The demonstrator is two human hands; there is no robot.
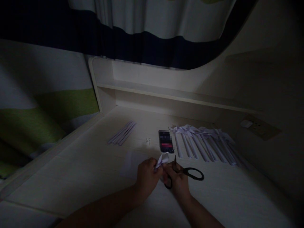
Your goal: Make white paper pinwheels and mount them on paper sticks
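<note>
My left hand point(147, 177) is closed on a small folded white paper pinwheel point(162, 159), pinching it near its centre. Close beside it, my right hand point(178, 180) has its fingertips at the pinwheel's lower side. A pair of black-handled scissors point(194, 174) is held in that same hand, with one loop sticking out to the right and the blade pointing up. What the fingertips pinch between the two hands is partly hidden. Just beyond the hands lies a phone point(166, 141) with a blurred screen.
Several finished-looking paper pinwheels on rolled sticks point(204, 144) lie in a row at the right. Loose paper sticks point(122, 133) lie to the left, and small white bits point(148, 140) near the phone. A shelf point(166, 93) and a wall socket point(258, 126) bound the dim desk.
</note>
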